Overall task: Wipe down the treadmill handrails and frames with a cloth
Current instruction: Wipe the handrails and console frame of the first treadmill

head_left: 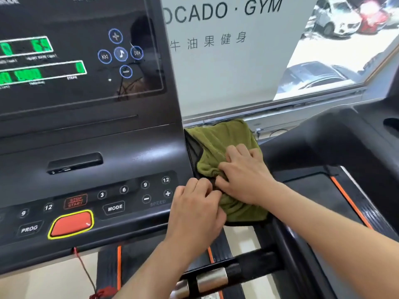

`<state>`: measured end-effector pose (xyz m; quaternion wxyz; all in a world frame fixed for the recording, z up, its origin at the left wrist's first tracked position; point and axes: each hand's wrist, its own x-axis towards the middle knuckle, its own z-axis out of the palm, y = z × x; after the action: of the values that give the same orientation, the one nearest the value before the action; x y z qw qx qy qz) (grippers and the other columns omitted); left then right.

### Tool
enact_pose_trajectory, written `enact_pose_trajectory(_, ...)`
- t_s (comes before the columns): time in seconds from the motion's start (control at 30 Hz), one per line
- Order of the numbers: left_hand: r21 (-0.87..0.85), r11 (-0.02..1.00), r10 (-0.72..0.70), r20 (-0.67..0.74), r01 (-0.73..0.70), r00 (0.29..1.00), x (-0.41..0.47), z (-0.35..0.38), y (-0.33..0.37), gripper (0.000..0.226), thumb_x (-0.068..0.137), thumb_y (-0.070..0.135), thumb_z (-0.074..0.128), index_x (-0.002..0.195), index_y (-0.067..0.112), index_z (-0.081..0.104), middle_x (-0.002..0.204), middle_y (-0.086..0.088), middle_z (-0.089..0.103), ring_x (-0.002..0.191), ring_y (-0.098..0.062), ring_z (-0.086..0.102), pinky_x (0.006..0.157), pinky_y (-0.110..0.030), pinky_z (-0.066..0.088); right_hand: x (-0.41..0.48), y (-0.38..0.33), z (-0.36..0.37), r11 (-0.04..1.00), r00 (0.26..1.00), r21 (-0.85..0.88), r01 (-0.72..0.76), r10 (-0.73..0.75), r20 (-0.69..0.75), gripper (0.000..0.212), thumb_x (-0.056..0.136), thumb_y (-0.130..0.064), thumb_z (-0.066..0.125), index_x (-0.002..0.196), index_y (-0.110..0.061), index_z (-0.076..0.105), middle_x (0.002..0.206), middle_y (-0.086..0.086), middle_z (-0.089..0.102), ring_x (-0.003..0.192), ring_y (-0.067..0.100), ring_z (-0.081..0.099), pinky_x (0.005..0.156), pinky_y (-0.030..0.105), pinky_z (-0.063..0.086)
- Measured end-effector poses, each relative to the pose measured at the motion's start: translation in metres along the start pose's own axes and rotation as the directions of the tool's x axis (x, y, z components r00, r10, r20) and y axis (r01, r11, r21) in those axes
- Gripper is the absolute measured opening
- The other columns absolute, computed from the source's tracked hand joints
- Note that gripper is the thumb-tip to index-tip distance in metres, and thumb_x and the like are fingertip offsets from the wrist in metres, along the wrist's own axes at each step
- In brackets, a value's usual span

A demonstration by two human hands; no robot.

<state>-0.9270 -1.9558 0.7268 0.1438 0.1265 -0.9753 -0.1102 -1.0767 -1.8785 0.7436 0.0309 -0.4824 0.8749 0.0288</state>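
The olive-green cloth [218,143] is draped over the dark frame just beside the right edge of the console [86,147], where the console meets the black side arm [323,143] that leads out to the handrail. It lies partly spread and partly bunched. Its upper half sits flat over the top of the joint, and its lower half hangs down past the console's edge in folds.

Both hands are on it. The right hand [246,178] lies across the middle, with its fingers [233,152] bent and dug into the fabric, gathering a ridge of it underneath. I take this as a way of getting a firm pad under the palm so the hand can rub the frame without the cloth sliding off. The left hand [196,208] sits lower, touching the console's corner. Its fingers curl round the hanging folds and seem to pinch them, probably to keep the loose end from flapping onto the speed buttons. The thumb is hidden, so how tight that hold is I cannot tell.

So the cloth lies under and between the two sets of fingers, with only its far upper corner free. Below the hands a bar with a metal grip [212,277] crosses the frame, and the red stop button [72,223] sits well to the left.
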Motion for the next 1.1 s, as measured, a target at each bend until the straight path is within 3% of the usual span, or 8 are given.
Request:
enact_pose_trajectory(0.23,0.047,0.995,-0.09,-0.044,0.092,0.995,0.006,-0.001,-0.017,0.029,0.071,0.026,0.045,0.079,0.017,0.071,0.101,0.0,0.063,0.091,-0.023,0.054,0.072,-0.036,0.039,0.001,-0.018,0.008,0.987,0.993,0.132,-0.089,0.098,-0.06,0.036,0.088,-0.048,0.041,0.087,-0.023,0.067,0.1,-0.002,0.031,0.101,0.021,0.031,0.083,0.04,0.029)
enact_pose_trajectory(0.37,0.026,0.99,-0.134,-0.06,0.136,0.989,0.011,-0.001,-0.022,0.019,0.064,0.024,0.059,0.076,0.014,0.071,0.094,-0.001,0.062,0.086,-0.024,0.053,0.07,-0.037,0.043,0.004,-0.024,0.016,0.964,0.993,0.263,-0.047,0.074,-0.096,0.031,0.089,-0.045,0.042,0.088,-0.025,0.066,0.103,-0.003,0.032,0.101,0.02,0.031,0.085,0.041,0.03)
enact_pose_trajectory(0.57,0.013,0.983,-0.184,-0.092,0.186,0.979,0.015,0.004,-0.023,0.015,0.063,0.02,0.072,0.077,0.015,0.07,0.088,0.001,0.059,0.082,-0.021,0.047,0.066,-0.034,0.038,0.013,-0.019,0.006,0.941,0.999,0.334,0.049,-0.041,-0.033,0.029,0.089,-0.038,0.045,0.106,-0.033,0.068,0.102,-0.004,0.028,0.102,0.018,0.027,0.09,0.041,0.028)
enact_pose_trajectory(0.67,0.051,0.979,-0.193,-0.087,0.198,0.977,0.023,0.006,-0.023,0.019,0.062,0.02,0.077,0.079,0.016,0.069,0.087,0.0,0.058,0.082,-0.022,0.047,0.065,-0.033,0.036,0.015,-0.005,0.002,0.975,0.999,0.217,0.043,-0.039,-0.025,0.037,0.088,-0.051,0.04,0.097,-0.033,0.071,0.1,-0.003,0.032,0.101,0.019,0.031,0.092,0.045,0.03)
enact_pose_trajectory(0.8,0.057,0.992,-0.11,-0.07,0.114,0.992,0.038,0.007,-0.014,0.024,0.063,0.018,0.078,0.085,0.018,0.068,0.092,0.0,0.06,0.084,-0.023,0.052,0.064,-0.035,0.04,0.001,0.025,0.008,0.992,0.992,0.115,-0.041,0.054,-0.113,0.048,0.085,-0.061,0.034,0.092,-0.034,0.074,0.097,-0.005,0.033,0.099,0.017,0.034,0.089,0.043,0.031)
enact_pose_trajectory(0.93,0.054,0.996,-0.064,-0.037,0.066,0.997,0.052,0.011,-0.011,0.038,0.064,0.011,0.074,0.1,0.017,0.068,0.103,-0.002,0.063,0.092,-0.025,0.057,0.068,-0.038,0.046,0.001,0.03,0.02,0.921,0.944,0.378,-0.09,0.201,-0.263,0.044,0.079,-0.058,0.043,0.081,-0.029,0.076,0.092,-0.007,0.043,0.091,0.011,0.039,0.083,0.041,0.04)
enact_pose_trajectory(1.0,0.055,0.995,-0.081,-0.032,0.083,0.996,0.057,0.011,-0.014,0.045,0.065,0.008,0.072,0.109,0.016,0.067,0.109,-0.003,0.063,0.096,-0.027,0.058,0.071,-0.039,0.047,0.002,0.034,0.021,0.841,0.905,0.531,-0.108,0.304,-0.298,0.042,0.078,-0.054,0.05,0.089,-0.024,0.076,0.091,-0.006,0.051,0.088,0.013,0.048,0.08,0.042,0.046)
enact_pose_trajectory(1.1,0.05,0.997,-0.066,-0.007,0.067,0.998,0.064,0.01,-0.017,0.054,0.069,0.006,0.066,0.122,0.012,0.062,0.123,-0.008,0.061,0.11,-0.029,0.057,0.083,-0.041,0.051,-0.006,0.028,0.029,0.915,0.919,0.374,-0.148,0.267,-0.29,0.044,0.082,-0.051,0.046,0.108,-0.026,0.072,0.11,0.001,0.057,0.102,0.023,0.055,0.086,0.045,0.044)
